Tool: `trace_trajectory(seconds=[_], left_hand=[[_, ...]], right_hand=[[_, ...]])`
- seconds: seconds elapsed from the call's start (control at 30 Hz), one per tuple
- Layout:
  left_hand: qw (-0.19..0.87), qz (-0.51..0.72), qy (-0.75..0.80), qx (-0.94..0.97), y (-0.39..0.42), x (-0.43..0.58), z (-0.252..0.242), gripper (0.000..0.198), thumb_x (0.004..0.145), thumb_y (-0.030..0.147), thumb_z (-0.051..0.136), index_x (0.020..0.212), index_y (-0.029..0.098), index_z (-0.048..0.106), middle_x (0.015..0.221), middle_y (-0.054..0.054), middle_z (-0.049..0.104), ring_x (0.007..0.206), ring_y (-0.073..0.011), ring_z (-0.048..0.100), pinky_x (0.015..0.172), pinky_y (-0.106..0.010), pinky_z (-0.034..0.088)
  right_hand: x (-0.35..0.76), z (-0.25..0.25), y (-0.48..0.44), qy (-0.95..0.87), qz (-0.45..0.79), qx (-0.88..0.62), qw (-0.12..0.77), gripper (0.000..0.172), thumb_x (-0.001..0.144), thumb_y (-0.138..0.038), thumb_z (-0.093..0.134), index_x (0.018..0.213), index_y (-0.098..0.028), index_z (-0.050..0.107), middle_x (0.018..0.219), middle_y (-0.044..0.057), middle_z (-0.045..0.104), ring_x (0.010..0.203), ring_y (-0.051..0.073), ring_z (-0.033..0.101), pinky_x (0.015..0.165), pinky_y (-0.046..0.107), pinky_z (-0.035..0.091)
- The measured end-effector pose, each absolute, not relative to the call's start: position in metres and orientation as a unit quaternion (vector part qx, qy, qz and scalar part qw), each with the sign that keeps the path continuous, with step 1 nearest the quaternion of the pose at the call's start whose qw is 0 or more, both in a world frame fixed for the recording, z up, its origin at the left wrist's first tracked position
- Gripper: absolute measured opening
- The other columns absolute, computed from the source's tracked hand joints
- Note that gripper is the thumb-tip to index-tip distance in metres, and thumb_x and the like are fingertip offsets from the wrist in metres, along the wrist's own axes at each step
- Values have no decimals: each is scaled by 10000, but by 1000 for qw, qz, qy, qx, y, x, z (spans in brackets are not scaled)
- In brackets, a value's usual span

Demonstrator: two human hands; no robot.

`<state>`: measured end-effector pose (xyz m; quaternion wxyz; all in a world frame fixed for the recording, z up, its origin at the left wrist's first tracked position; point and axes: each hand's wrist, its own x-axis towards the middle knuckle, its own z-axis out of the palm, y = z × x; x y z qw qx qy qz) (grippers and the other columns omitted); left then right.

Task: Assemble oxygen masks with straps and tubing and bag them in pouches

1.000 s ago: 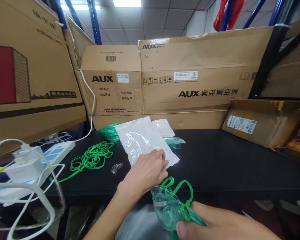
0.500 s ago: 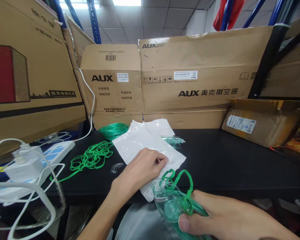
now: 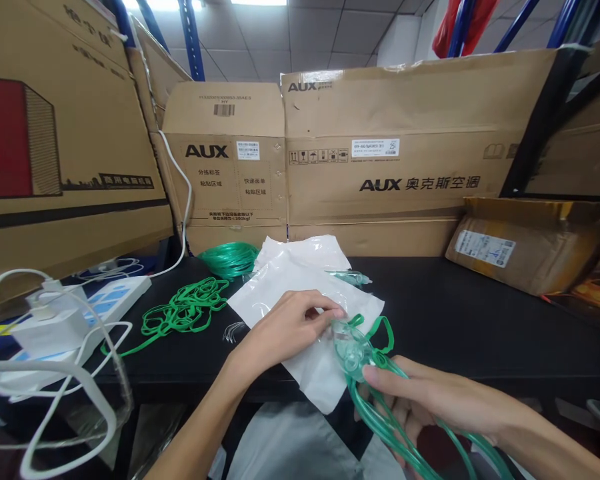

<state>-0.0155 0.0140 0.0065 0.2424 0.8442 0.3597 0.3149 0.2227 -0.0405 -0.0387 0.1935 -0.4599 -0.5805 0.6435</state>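
Observation:
My right hand (image 3: 420,393) is closed around a clear green oxygen mask (image 3: 353,350), with its coiled green tubing (image 3: 390,433) hanging below the fingers. A green elastic strap (image 3: 386,333) loops up from the mask. My left hand (image 3: 293,323) lies over a glossy white bag (image 3: 313,383), thumb and forefinger pinched at its upper right part. The mask's tip rests over the bag, right beside those fingertips. Behind are another white bag (image 3: 325,250) and a clear green plastic piece (image 3: 355,277), partly covered.
To the left lie a tangled green elastic cord (image 3: 187,307), a coil of green tubing (image 3: 229,259) and several thin metal strips (image 3: 234,331). A power strip (image 3: 115,300) with white cables stands farther left. Cardboard boxes (image 3: 380,207) wall the back; an open carton (image 3: 520,247) sits right.
My right hand has brought the mask up and forward onto the white bag, so more tubing shows. My left hand has shifted slightly right, and the bag's near end reaches lower.

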Motion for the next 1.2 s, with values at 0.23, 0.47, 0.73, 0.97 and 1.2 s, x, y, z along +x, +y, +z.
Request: trace_trajectory(seconds=[0.23, 0.47, 0.73, 0.97, 1.2], left_hand=[[198, 354, 372, 835, 17, -9, -3, 280, 1022, 350, 543, 1084, 245, 795, 1072, -12, 744, 971, -167, 671, 833, -264, 503], [145, 364, 341, 854, 8, 2, -5, 269, 1024, 305, 549, 1111, 274, 801, 1028, -17, 672, 857, -129, 652, 793, -257, 516], [26, 334, 289, 897, 5, 8, -13, 307, 1043, 238, 498, 1211, 249, 754, 976, -42, 628, 832, -147, 638, 770, -286, 505], [92, 344, 294, 887, 3, 11, -8, 299, 1046, 225, 495, 1105, 211, 788, 842, -25, 674, 783, -141, 633, 745, -269, 465], [156, 371, 316, 859, 2, 6, -2, 276, 1022, 258, 545, 1045, 245, 820, 847, 11, 735, 701, -116, 592, 728, -261, 444]], right_hand=[[222, -40, -43, -492, 702, -471, 209, 520, 939, -666, 559, 923, -148, 594, 610, 6, 634, 450, 124, 630, 420, 174, 479], [221, -37, -41, -439, 744, -461, 203, 582, 919, -696, 552, 815, -127, 624, 589, 91, 681, 398, 186, 662, 359, 210, 496], [220, -29, -34, -485, 714, -479, 161, 703, 938, -733, 460, 789, -80, 675, 598, 171, 706, 413, 199, 674, 386, 215, 508], [218, -10, -35, -464, 723, -498, 122, 799, 985, -726, 281, 825, -63, 696, 581, 152, 688, 443, 254, 697, 445, 333, 582], [230, -10, -40, -408, 811, -400, 125, 831, 992, -709, 355, 930, 23, 743, 580, 102, 677, 444, 139, 657, 451, 186, 529]])
